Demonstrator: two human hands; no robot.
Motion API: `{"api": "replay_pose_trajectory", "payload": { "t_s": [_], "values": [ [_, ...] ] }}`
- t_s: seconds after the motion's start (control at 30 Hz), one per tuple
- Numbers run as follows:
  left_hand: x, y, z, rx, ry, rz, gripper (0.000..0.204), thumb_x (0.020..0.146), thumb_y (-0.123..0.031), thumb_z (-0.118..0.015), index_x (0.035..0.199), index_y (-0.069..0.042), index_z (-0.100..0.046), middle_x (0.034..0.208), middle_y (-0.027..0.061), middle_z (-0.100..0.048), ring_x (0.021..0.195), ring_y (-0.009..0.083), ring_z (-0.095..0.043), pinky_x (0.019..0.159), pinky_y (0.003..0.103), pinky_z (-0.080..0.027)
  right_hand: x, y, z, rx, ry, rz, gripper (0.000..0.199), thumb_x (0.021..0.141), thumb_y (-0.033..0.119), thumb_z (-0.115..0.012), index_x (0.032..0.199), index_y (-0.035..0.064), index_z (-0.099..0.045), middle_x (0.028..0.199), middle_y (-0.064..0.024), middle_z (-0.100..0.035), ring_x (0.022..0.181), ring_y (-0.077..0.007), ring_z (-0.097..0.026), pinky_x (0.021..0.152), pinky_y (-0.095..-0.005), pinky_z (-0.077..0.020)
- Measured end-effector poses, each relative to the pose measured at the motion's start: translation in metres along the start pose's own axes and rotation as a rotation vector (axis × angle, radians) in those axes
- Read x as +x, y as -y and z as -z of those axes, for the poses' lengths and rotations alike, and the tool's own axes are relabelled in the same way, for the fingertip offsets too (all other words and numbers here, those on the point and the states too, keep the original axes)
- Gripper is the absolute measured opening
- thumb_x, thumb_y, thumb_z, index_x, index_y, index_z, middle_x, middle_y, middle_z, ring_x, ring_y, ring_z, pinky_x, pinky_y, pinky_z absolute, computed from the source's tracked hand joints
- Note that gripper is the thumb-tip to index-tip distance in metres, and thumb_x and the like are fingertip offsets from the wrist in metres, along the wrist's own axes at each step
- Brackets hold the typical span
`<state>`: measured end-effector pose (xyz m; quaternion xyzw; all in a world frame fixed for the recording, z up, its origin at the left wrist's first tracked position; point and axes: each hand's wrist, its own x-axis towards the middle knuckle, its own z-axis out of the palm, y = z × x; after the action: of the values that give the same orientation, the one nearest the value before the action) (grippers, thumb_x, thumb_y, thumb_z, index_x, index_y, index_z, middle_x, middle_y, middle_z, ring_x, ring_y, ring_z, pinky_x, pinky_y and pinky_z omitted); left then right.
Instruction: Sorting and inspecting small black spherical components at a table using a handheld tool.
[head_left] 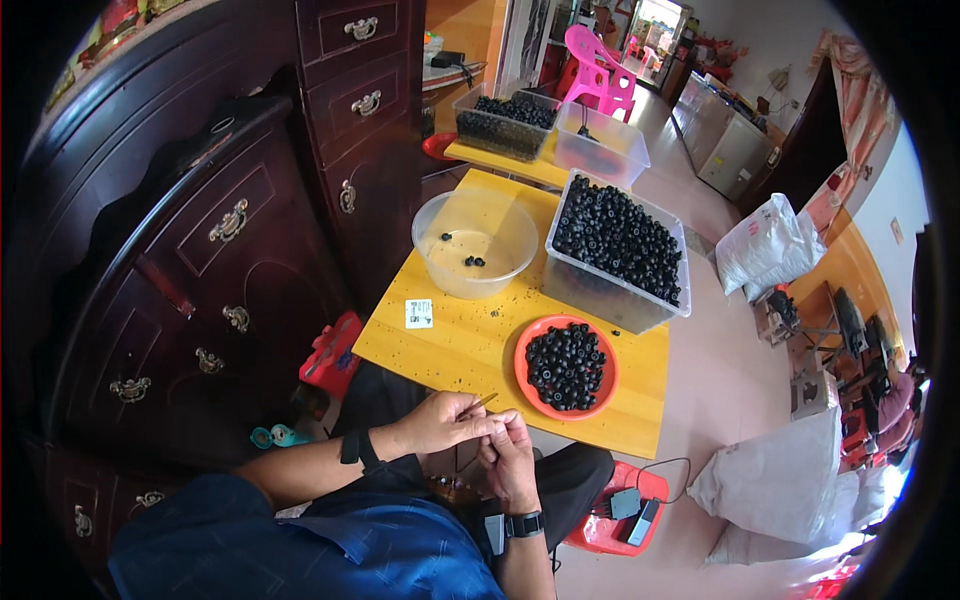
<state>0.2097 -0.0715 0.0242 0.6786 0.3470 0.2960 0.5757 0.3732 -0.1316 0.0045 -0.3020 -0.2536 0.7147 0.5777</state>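
Note:
My left hand (440,424) is closed around a thin brownish pointed tool (482,403), whose tip sticks out past the fingers. Its fingertips meet those of my right hand (512,462), just off the near edge of the yellow table (455,345). My right hand is closed in a pinch; whatever sits between its fingers is hidden. Close beyond the hands stands an orange-red plate (519,372) with many small black ring-like parts (566,368). A clear round tub (432,262) farther left holds a few of the same parts.
A clear box (590,300) heaped with black parts stands behind the plate. A white label (418,314) lies on the table. Dark wooden cabinets (180,260) line the left. A red stool (600,535) carrying small devices is at right, with white sacks (770,470) beyond.

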Motion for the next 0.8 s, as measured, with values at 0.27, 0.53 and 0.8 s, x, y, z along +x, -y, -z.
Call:
{"api": "replay_pose_trajectory", "payload": {
  "t_s": [0.27, 0.53, 0.8],
  "values": [
    [0.008, -0.008, 0.006, -0.006, 0.04, 0.046, 0.02, 0.091, -0.02, -0.07, 0.084, -0.003, -0.062, 0.075, -0.0026, -0.059, 0.071, 0.005, -0.053, 0.066, 0.023, -0.045, 0.006, -0.002, 0.004, 0.064, 0.008, 0.05, 0.007, 0.102, 0.017, -0.053, 0.103, 0.0103, -0.052, 0.079, 0.0005, -0.052, 0.057, -0.0061, -0.04, 0.051, -0.0192, -0.034],
    [0.04, -0.032, 0.032, 0.265, 0.031, -0.008, 0.015, 0.082, -0.017, -0.069, 0.078, -0.004, -0.062, 0.069, -0.0021, -0.059, 0.063, 0.0042, -0.052, 0.057, 0.023, -0.043, 0.015, 0.009, -0.011, 0.071, -0.034, 0.019, 0.008, 0.102, 0.018, -0.052, 0.107, 0.011, -0.054, 0.08, 0.001, -0.052, 0.058, -0.0067, -0.041, 0.051, -0.0198, -0.0339],
    [0.142, -0.067, 0.122, 0.922, -0.451, -0.1, 0.02, 0.074, -0.026, -0.07, 0.074, -0.006, -0.066, 0.07, 0.0143, -0.067, 0.067, 0.0268, -0.068, 0.064, 0.037, -0.053, 0.016, -0.003, 0.01, 0.413, -0.26, -0.095, 0.021, 0.099, 0.015, -0.055, 0.118, 0.0066, -0.056, 0.1, -0.0051, -0.062, 0.078, -0.0132, -0.057, 0.064, -0.023, -0.0463]
  ]
}}
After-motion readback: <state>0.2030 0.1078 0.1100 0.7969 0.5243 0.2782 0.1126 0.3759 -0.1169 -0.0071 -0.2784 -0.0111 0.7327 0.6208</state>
